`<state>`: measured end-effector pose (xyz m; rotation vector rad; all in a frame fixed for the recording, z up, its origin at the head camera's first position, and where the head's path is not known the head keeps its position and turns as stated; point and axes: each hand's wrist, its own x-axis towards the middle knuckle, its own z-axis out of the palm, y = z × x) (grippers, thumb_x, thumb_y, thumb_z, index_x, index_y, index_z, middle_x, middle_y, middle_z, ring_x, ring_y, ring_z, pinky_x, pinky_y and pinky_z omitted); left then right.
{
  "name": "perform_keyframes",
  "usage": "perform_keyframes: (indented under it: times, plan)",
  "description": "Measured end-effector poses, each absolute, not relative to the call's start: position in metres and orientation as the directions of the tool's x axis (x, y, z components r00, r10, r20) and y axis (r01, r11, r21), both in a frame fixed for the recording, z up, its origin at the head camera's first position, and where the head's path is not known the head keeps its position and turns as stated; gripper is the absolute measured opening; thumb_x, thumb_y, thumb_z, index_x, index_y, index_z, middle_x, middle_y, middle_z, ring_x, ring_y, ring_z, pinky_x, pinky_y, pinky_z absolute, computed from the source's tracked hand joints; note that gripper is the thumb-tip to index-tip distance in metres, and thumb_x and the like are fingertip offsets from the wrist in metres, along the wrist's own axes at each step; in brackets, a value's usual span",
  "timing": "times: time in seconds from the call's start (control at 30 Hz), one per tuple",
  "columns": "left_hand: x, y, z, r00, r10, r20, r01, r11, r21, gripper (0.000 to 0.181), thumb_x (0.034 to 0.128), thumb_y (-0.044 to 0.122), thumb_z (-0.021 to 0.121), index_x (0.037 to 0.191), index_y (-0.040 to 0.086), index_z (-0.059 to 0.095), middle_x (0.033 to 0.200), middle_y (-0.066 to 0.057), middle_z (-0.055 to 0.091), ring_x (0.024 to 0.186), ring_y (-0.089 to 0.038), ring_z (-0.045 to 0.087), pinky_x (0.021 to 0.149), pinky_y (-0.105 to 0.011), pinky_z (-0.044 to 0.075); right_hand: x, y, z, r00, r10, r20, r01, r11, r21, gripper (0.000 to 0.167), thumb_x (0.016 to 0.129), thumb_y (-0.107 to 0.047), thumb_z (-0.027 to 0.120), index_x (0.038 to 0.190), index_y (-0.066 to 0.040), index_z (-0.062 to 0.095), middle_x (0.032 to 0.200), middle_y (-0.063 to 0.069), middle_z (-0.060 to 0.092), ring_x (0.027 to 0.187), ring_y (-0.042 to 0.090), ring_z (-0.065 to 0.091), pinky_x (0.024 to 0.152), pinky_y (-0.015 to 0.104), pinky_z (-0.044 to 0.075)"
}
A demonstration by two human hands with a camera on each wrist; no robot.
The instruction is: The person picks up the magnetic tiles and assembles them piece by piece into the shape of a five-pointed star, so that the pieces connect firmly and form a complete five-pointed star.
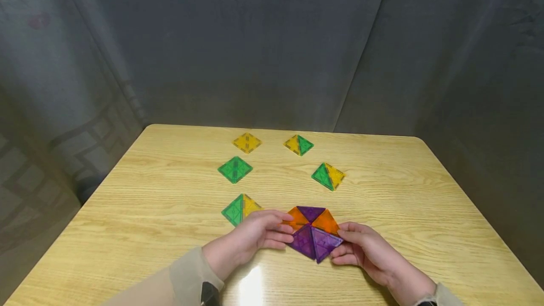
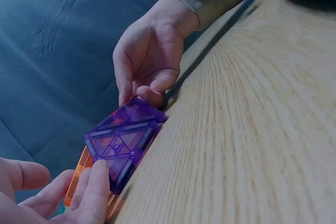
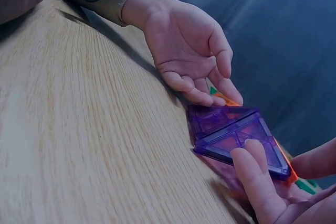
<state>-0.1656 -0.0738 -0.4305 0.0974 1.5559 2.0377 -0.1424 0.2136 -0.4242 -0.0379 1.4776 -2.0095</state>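
A cluster of translucent triangular magnetic tiles, purple point(image 1: 325, 243) and orange point(image 1: 325, 221), meets at a shared centre near the front of the table. In the wrist views its purple front pair stands tilted up from the wood. My left hand point(image 1: 259, 234) touches the cluster's left side with mostly straight fingers, its thumb apart from the tiles in the left wrist view. At the right corner, my right hand point(image 1: 369, 249) pinches the cluster, thumb above and fingers lower. The left fingers partly cover the orange tile on that side.
Behind my left hand lies a green and yellow tile pair point(image 1: 233, 209), partly covered. Farther back are a green pair point(image 1: 235, 170), a yellow pair point(image 1: 247, 142) and two green-yellow pairs point(image 1: 299, 145). Grey curtains point(image 1: 255, 51) hang behind the wooden table point(image 1: 148, 192).
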Motion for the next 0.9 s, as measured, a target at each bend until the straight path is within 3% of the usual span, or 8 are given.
perform_keyframes:
  times: [0.23, 0.47, 0.67, 0.9]
  plan:
    - [-0.163, -0.072, -0.430, -0.842, 0.449, -0.300, -0.358, -0.048, 0.933, 0.034, 0.0969, 0.013, 0.050, 0.126, -0.001, 0.062, 0.104, -0.015, 0.069, 0.071, -0.022, 0.070, 0.053, -0.027, 0.057, -0.142, 0.214, -0.425, -0.800, -0.498, -0.335, 0.467, -0.165, -0.869, 0.024, 0.105, -0.013, 0.045, 0.120, 0.005, 0.047, 0.092, 0.013, 0.067, 0.078, 0.019, 0.069, 0.079, 0.039, 0.059]
    - [-0.157, -0.072, -0.423, -0.866, 0.410, -0.284, -0.267, 0.100, 0.958, 0.023, 0.0924, 0.005, 0.056, 0.113, -0.003, 0.060, 0.094, -0.013, 0.067, 0.058, -0.019, 0.065, 0.043, -0.024, 0.051, -0.143, 0.212, -0.423, -0.803, -0.472, -0.364, 0.478, -0.144, -0.866, 0.029, 0.104, -0.012, 0.046, 0.124, 0.008, 0.043, 0.092, 0.014, 0.067, 0.077, 0.019, 0.069, 0.079, 0.039, 0.059]
    - [-0.152, -0.069, -0.421, -0.861, 0.428, -0.273, -0.181, 0.244, 0.953, 0.023, 0.0838, -0.001, 0.064, 0.106, -0.001, 0.057, 0.080, -0.012, 0.067, 0.052, -0.019, 0.062, 0.042, -0.024, 0.049, -0.142, 0.212, -0.421, -0.808, -0.467, -0.360, 0.472, -0.147, -0.869, 0.029, 0.104, -0.012, 0.046, 0.125, 0.008, 0.042, 0.092, 0.013, 0.066, 0.077, 0.019, 0.068, 0.078, 0.039, 0.059]
    - [-0.149, -0.064, -0.419, -0.860, 0.462, -0.216, -0.036, 0.367, 0.930, 0.021, 0.0759, 0.001, 0.076, 0.094, 0.000, 0.067, 0.073, -0.001, 0.061, 0.063, -0.012, 0.056, 0.057, -0.023, 0.048, -0.141, 0.210, -0.422, -0.816, -0.448, -0.365, 0.472, -0.152, -0.869, 0.028, 0.104, -0.011, 0.046, 0.124, 0.008, 0.041, 0.091, 0.013, 0.066, 0.075, 0.018, 0.068, 0.078, 0.039, 0.060]
